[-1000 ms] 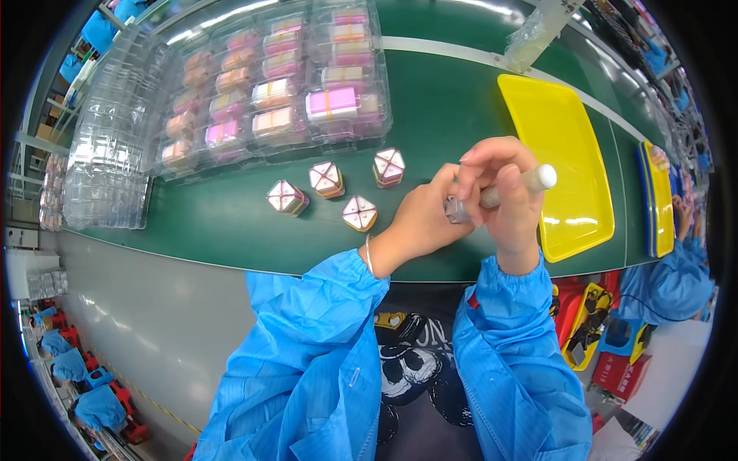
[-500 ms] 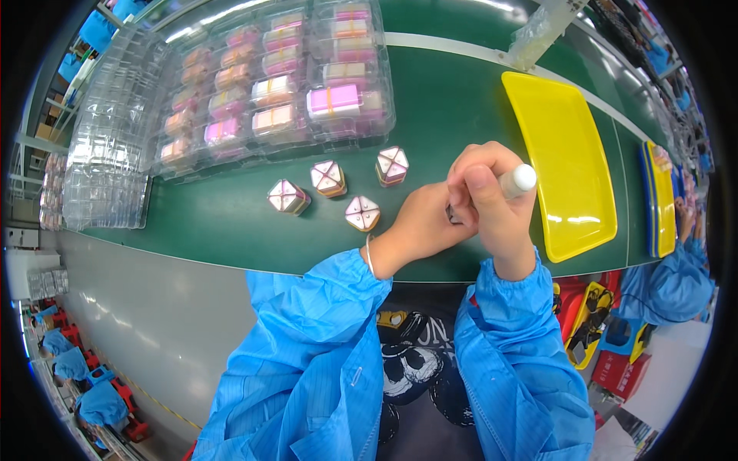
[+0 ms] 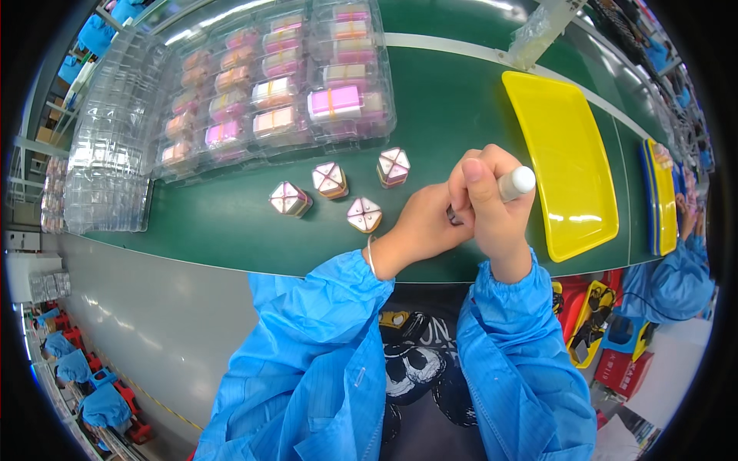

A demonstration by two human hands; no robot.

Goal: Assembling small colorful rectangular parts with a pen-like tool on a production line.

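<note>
My right hand [image 3: 492,207] is closed around a slim white cylinder with a rounded end [image 3: 519,182]. Its lower part is hidden by my fingers, so its kind cannot be made out. My left hand [image 3: 430,219] is pressed against the right one, its fingers curled under it. A small dark bit shows between the two hands, but what the left hand grips is hidden. Left of my hands stand several small faceted blocks with white and pink wedge tops; the closest is one block [image 3: 364,215], and another block [image 3: 393,167] is farther back.
Clear plastic trays [image 3: 269,142] at the back left hold pink, white and orange banded blocks. Beside them leans a stack of clear trays [image 3: 108,154]. A yellow tray [image 3: 573,169] lies right of my hands on the green table [image 3: 223,230]. More trays [image 3: 663,200] and a co-worker's blue sleeve [image 3: 665,284] are farther right.
Both hands stay joined in nearly the same spot. The white cylinder has tilted or shifted only slightly; the blocks have not moved on the table.
</note>
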